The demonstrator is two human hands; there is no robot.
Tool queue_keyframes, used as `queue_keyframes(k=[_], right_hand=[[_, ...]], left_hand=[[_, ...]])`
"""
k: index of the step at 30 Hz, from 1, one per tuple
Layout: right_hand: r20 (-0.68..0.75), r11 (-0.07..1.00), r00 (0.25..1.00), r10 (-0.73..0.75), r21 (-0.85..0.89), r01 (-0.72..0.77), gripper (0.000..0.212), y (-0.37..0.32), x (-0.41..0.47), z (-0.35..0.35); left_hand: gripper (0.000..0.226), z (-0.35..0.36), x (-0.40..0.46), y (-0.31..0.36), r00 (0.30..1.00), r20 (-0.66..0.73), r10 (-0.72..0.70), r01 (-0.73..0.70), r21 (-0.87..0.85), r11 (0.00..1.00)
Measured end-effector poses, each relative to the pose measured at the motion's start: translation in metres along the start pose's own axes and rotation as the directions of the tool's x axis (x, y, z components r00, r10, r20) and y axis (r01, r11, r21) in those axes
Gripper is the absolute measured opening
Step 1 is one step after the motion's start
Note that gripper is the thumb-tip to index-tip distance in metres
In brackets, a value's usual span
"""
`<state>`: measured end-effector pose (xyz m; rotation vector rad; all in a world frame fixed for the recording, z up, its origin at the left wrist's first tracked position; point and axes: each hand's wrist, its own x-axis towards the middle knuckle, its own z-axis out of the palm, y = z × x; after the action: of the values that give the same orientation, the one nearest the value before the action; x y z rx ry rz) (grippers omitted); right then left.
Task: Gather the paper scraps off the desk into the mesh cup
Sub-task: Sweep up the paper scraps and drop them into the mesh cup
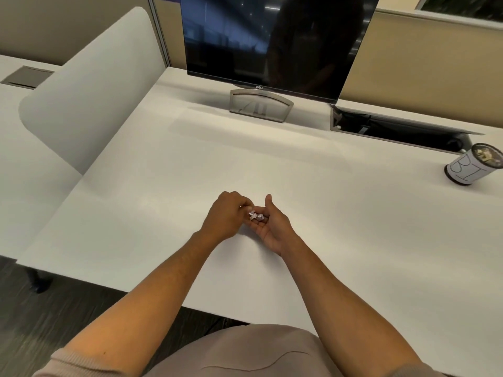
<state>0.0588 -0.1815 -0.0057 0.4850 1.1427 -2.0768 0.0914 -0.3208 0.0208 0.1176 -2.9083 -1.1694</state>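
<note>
Keep right hand [272,227] cupped palm-up under paper scraps [255,215]; left hand [227,216] pinched, probably on one scrap. Drop it in, curl fingers closed, then carry to mesh cup [473,164] at two o'clock.

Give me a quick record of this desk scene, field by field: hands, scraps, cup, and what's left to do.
left hand: fingers pinched at the paper scraps
right hand: palm up, cupped, scraps resting on its fingers
mesh cup: far right of the desk, upright, paper-wrapped, some scraps already inside
monitor: off, at the back
loose scraps on desk: none visible
remaining: carry the handful to the cup
</note>
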Motion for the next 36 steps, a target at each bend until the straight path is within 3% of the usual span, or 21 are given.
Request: queue_keyframes(k=[9, 15, 19, 25, 29, 36], right_hand=[[-0.079, 0.986, 0.994, -0.075, 0.143, 0.086, 0.055, -0.024, -0.017, -0.036], [-0.128, 0.974, 0.986, -0.111, 0.183, 0.133, 0.051, -0.043, -0.029, -0.065], [-0.152, 0.963, 0.978, -0.146, 0.205, 0.175, 0.034, -0.062, -0.041, -0.088], [-0.242, 0.951, 0.938, -0.249, 0.122, 0.284, 0.010, -0.096, -0.059, -0.139], [-0.313, 0.934, 0.905, -0.288, 0.119, 0.338, 0.008, -0.124, -0.074, -0.178], [-0.426, 0.896, 0.845, -0.324, 0.148, 0.418, 0.011, -0.176, -0.102, -0.248]], left_hand=[[0.017, 0.033, 0.017, 0.029, 0.994, -0.003, 0.111, -0.111, -0.002, 0.994], [0.009, 0.052, 0.026, 0.057, 0.990, -0.112, 0.080, -0.106, -0.254, 0.961], [0.014, 0.070, 0.034, 0.076, 0.986, -0.145, 0.083, -0.116, -0.233, 0.966], [0.017, 0.107, 0.051, 0.112, 0.990, -0.067, 0.127, -0.138, -0.207, 0.969], [0.021, 0.141, 0.069, 0.139, 0.992, -0.002, 0.123, -0.122, -0.184, 0.975], [0.038, 0.206, 0.104, 0.182, 0.977, 0.127, 0.173, -0.175, 0.004, 0.985]])
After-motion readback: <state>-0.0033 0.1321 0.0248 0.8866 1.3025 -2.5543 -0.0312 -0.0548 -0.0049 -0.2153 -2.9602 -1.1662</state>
